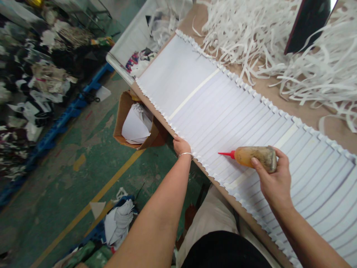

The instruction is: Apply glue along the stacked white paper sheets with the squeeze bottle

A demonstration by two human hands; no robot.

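My right hand [275, 178] is wrapped round a glue bottle [255, 157], a squat, smudged, amber squeeze bottle with a red pointed nozzle. It is held lying on its side above the sheets, nozzle towards the left. Beneath it, white sheets [192, 76] with notched edges lie overlapped in a long row, like shingles, so that only narrow strips of most of them show. A few cream strips [195, 93] stand out among the white. At the near edge of the table, my left hand [182, 146], a bracelet at its wrist, is closed; its fingertips are partly hidden there.
Heaps of white paper-like ribbons [251, 33] cover the table's far side, around a dark upright panel [308, 26]. A pale plastic bin [119, 61] adjoins the table's left end. On the floor, a cardboard box [118, 128] holds white sheets, and mixed scraps [50, 80] lie further left.
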